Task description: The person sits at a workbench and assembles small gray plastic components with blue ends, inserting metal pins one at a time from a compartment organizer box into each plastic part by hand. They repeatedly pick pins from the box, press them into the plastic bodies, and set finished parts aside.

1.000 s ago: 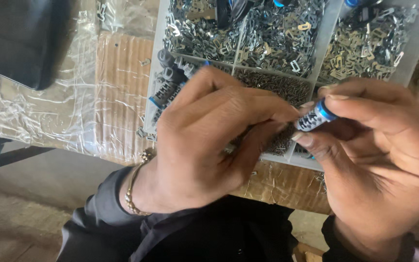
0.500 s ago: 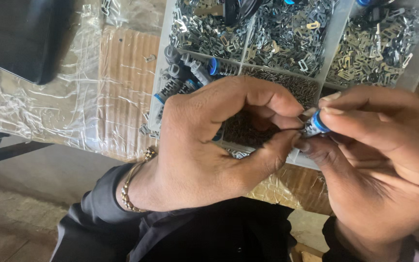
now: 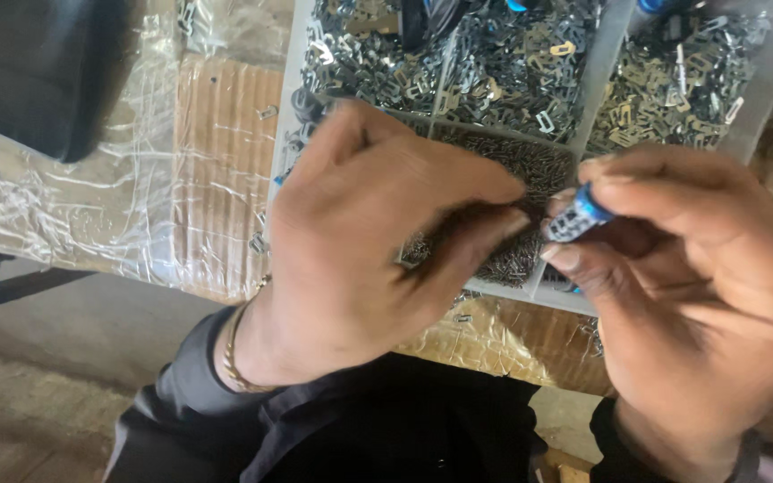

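My right hand (image 3: 700, 295) pinches a small cylinder-shaped part with a blue end (image 3: 578, 215) between thumb and fingers, held over the near edge of a clear divided tray (image 3: 290, 107). My left hand (image 3: 378, 241) is closed beside it, fingertips pressed together a short way from the part's pale end. Whether a tiny metal piece sits in those fingertips is hidden. Below both hands lies a compartment of small dark pins (image 3: 530, 165).
Further tray compartments hold several small silver metal stampings (image 3: 512, 54) and brass-toned ones (image 3: 664, 98). The tray stands on a plastic-wrapped cardboard surface (image 3: 216, 152). A black box-like object (image 3: 42, 67) lies at the far left. The bench edge runs along the bottom.
My left hand has drawn back slightly from the blue-ended part, leaving a small gap. My right hand has kept hold of the part and lifted it a little.
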`<state>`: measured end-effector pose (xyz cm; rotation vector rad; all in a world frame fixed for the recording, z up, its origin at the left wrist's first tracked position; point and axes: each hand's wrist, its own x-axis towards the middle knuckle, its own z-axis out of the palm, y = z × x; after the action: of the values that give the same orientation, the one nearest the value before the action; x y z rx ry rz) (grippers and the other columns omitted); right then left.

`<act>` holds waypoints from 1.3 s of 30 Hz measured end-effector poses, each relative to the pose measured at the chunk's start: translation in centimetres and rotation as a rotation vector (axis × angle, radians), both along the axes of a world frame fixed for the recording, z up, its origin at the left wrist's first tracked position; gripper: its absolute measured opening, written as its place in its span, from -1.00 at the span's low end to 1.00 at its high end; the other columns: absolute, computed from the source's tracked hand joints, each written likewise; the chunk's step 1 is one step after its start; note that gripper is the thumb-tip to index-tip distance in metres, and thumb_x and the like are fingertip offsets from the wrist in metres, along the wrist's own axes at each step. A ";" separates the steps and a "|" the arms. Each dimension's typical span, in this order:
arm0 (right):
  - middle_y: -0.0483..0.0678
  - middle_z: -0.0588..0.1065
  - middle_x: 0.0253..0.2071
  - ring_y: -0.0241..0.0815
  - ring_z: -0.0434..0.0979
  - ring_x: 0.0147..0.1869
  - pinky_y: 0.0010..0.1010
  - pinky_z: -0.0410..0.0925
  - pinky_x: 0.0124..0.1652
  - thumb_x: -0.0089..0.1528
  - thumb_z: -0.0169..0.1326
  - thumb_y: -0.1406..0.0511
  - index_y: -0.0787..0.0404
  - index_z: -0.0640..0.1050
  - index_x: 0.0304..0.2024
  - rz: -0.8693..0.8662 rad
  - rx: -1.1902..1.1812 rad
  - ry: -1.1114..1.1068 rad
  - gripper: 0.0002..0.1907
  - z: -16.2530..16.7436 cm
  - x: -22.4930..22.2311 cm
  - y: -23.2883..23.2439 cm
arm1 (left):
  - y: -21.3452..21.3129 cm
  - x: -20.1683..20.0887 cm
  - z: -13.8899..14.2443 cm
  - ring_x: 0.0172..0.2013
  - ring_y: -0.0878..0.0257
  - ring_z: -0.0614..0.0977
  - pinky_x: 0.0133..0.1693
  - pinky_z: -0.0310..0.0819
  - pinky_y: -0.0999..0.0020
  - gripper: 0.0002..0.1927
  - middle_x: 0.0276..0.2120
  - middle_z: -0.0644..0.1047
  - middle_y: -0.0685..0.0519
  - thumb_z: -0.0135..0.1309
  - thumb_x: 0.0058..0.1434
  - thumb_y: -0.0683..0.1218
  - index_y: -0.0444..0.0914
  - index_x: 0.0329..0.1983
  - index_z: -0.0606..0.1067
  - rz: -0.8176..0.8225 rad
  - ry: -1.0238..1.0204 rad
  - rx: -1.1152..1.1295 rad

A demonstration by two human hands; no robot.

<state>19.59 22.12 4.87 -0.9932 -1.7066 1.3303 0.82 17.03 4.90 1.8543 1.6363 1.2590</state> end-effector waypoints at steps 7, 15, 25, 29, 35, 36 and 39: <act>0.16 0.47 0.15 -0.18 0.64 0.06 -0.50 0.62 0.06 0.28 0.21 0.60 0.44 0.45 0.06 -0.052 -0.076 -0.029 -0.67 0.1 1.2 -1.0 | -1.1 0.3 -0.7 -0.22 0.25 0.64 -0.18 0.45 0.38 -0.79 -0.18 0.65 0.07 0.32 0.27 -0.29 -0.25 -0.08 0.58 -0.056 -0.049 0.008; 0.16 0.46 0.10 -0.17 0.66 0.03 -0.52 0.64 -0.01 0.27 0.21 0.58 0.39 0.49 0.03 -0.015 -0.016 -0.064 -0.70 -0.4 1.6 -1.1 | -1.7 0.5 -0.5 -0.23 0.35 0.68 -0.17 0.61 0.51 -0.73 -0.18 0.65 0.13 0.35 0.23 -0.28 -0.22 -0.04 0.57 -0.031 -0.260 -0.118; 0.16 0.55 -0.04 -0.19 0.69 -0.12 -0.59 0.61 -0.27 0.19 0.21 0.53 0.35 0.54 -0.08 0.049 0.067 -0.057 -0.76 -0.6 0.8 0.4 | 0.0 -0.1 0.2 -0.27 0.39 0.66 -0.17 0.48 0.43 -0.79 -0.26 0.64 0.12 0.37 0.24 -0.21 -0.24 -0.13 0.56 -0.069 -0.208 -0.048; 0.10 0.52 0.00 -0.22 0.65 -0.05 -0.57 0.61 -0.04 0.24 0.23 0.54 0.39 0.45 0.06 -0.112 -0.088 0.005 -0.63 -0.2 0.4 -0.7 | 0.5 0.3 0.3 -0.27 0.06 0.57 -0.16 0.42 0.19 -0.79 -0.31 0.65 0.04 0.36 0.11 -0.23 -0.28 -0.18 0.63 0.007 0.231 -0.004; 0.12 0.44 0.14 -0.17 0.65 0.05 -0.50 0.63 0.03 0.28 0.21 0.57 0.41 0.44 0.07 -0.023 -0.023 -0.019 -0.66 -0.4 1.5 -1.0 | -1.1 0.4 0.2 -0.22 0.33 0.67 -0.18 0.63 0.50 -0.79 -0.15 0.67 0.06 0.35 0.29 -0.25 -0.27 -0.05 0.58 -0.038 -0.238 -0.100; 0.13 0.44 0.16 -0.16 0.65 0.06 -0.50 0.64 0.02 0.25 0.20 0.57 0.39 0.43 0.06 -0.021 -0.020 -0.038 -0.65 -0.4 1.7 -0.9 | -1.4 0.4 0.0 -0.21 0.35 0.70 -0.18 0.68 0.54 -0.78 -0.14 0.67 0.06 0.35 0.31 -0.25 -0.28 -0.04 0.57 -0.047 -0.326 -0.127; 0.12 0.42 0.11 -0.16 0.64 0.05 -0.49 0.63 0.01 0.22 0.21 0.58 0.38 0.43 0.01 -0.028 -0.019 -0.034 -0.66 -0.7 1.8 -0.8 | -2.1 0.9 -0.8 -0.23 0.35 0.74 -0.19 0.71 0.55 -0.78 -0.19 0.66 0.02 0.36 0.31 -0.22 -0.29 -0.07 0.56 -0.053 -0.445 -0.126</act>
<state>21.41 21.35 4.18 -1.0525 -1.7026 1.3208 1.70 14.96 4.09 1.4066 1.3792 1.3879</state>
